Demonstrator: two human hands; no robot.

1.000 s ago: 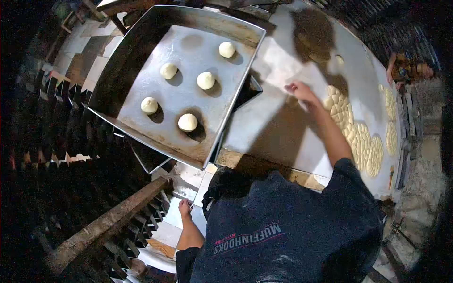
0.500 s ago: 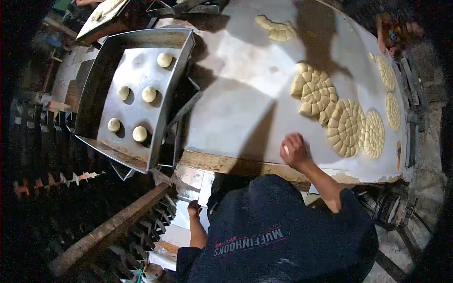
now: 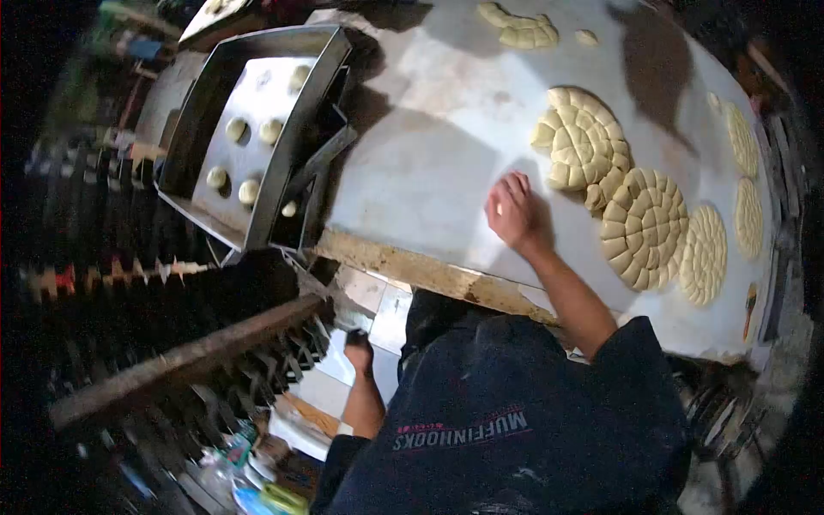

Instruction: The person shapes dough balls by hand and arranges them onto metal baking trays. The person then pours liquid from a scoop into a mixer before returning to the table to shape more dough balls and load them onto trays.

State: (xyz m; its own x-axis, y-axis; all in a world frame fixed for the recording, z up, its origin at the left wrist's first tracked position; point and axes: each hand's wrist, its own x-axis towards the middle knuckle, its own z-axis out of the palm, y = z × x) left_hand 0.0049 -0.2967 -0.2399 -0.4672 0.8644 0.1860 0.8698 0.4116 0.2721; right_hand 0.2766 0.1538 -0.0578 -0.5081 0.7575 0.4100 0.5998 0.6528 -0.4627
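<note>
My right hand [image 3: 517, 210] is cupped palm-down on the pale worktop, its fingers curled over a small dough piece [image 3: 500, 209] that is mostly hidden. To its right lie flat dough rounds scored into many small pieces: one round [image 3: 586, 142] at the back, another [image 3: 642, 230] nearer and a third [image 3: 704, 256] beside it. Low at my side, off the table, my left hand [image 3: 359, 352] is closed; dark shading hides whether anything is in it. On the left, a deep metal tray [image 3: 296, 120] holds several round dough balls [image 3: 249, 191], spaced apart.
Another dough ball [image 3: 289, 209] sits in a tray beneath the upper one. The wooden table edge [image 3: 412, 273] runs before me. Farther off are a cut dough strip [image 3: 525, 33] and two more rounds [image 3: 748, 219]. A brush [image 3: 750, 309] lies at the right edge.
My right hand has moved away from the table's front edge, farther onto the worktop, still cupped over the dough. My left hand stays low at my side. The camera view has shifted.
</note>
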